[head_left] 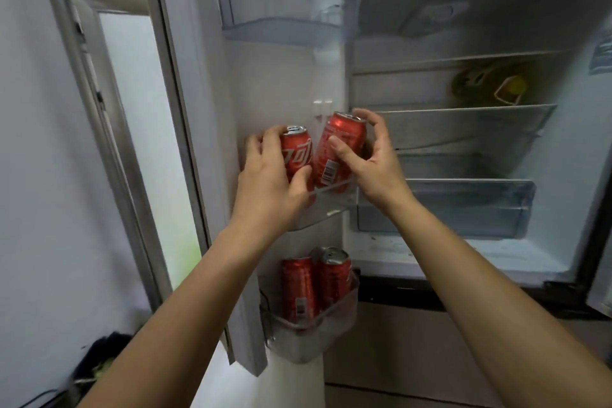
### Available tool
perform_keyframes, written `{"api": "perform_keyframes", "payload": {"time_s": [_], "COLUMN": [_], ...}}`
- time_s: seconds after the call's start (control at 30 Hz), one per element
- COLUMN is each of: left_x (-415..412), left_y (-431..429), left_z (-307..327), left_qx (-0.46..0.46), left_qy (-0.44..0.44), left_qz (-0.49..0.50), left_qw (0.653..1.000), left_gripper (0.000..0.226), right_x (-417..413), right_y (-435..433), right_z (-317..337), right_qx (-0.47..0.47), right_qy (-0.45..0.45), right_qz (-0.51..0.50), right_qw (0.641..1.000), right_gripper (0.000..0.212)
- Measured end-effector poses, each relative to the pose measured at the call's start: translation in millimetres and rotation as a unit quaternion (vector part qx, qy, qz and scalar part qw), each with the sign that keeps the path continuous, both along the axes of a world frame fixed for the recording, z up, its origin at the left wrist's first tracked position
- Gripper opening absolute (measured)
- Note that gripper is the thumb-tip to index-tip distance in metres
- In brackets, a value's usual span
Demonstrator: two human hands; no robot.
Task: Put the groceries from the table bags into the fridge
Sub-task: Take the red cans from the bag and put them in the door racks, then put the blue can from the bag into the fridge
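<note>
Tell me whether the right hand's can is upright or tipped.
Tipped. The can in the right hand leans with its top to the right, its base behind the rim of the door bin.

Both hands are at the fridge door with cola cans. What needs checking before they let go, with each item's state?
1. Left hand grips the left cola can: ok.
2. Right hand grips the right cola can: ok.
3. Right cola can upright: not ok, it tilts.
4. Both bases resting on the middle door shelf: cannot tell.
5. Fridge door open: ok.
</note>
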State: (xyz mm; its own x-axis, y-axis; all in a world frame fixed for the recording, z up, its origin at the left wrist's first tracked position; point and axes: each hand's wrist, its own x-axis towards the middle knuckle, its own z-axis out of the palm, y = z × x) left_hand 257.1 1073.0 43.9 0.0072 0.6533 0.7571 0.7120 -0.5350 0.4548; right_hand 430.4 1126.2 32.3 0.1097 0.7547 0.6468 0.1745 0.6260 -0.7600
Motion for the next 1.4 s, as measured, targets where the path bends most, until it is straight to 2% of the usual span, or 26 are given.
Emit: {"api": "perform_keyframes", "payload": {"time_s": [0.13,0.3,0.47,0.53,0.63,0.73,0.87,1.0,1.07,1.17,1.4], "left_x": [0,5,2,-4,-25,-66,-162,-272,-330,-408,-557], "left_y": [6,2,-10,-22,-51,-90,-156,-246,-300,-373,-517], "left_z": [0,-5,-13,-17,-19,-20,-30,-57,-75,-104,-165], "left_qx": [-0.001,0.002,0.024,0.041,0.094,0.133,0.107,0.052,0.016,-0.038,-0.169], "left_qy": [-0.011,0.000,-0.019,-0.023,-0.016,0.037,0.088,0.107,0.103,0.094,0.057], "left_qz": [0.042,0.045,0.038,0.034,0.071,0.176,0.311,0.405,0.446,0.508,0.607], "left_qw": [0.999,0.999,0.999,0.998,0.993,0.975,0.940,0.906,0.889,0.856,0.774], "left_gripper": [0.060,0.068,0.061,0.058,0.051,0.051,0.056,0.058,0.059,0.062,0.068], "right_x": [1,3,-1,-6,-23,-57,-145,-269,-343,-444,-631], "right_y": [8,12,13,6,-15,-42,-82,-138,-175,-233,-346], "right_z": [-7,-6,-18,-25,-29,-26,-34,-65,-86,-119,-169], "right_qx": [0.018,0.031,0.049,0.077,0.127,0.193,0.272,0.266,0.242,0.217,0.174], "right_qy": [-0.065,-0.133,-0.165,-0.177,-0.148,-0.098,-0.098,-0.145,-0.167,-0.228,-0.335], "right_qz": [-0.001,0.001,-0.032,-0.077,-0.153,-0.180,-0.184,-0.139,-0.077,0.010,0.187], "right_qw": [0.998,0.991,0.985,0.978,0.969,0.959,0.939,0.943,0.953,0.949,0.907], "right_gripper": [0.056,0.057,0.066,0.069,0.070,0.070,0.066,0.067,0.069,0.070,0.072]}}
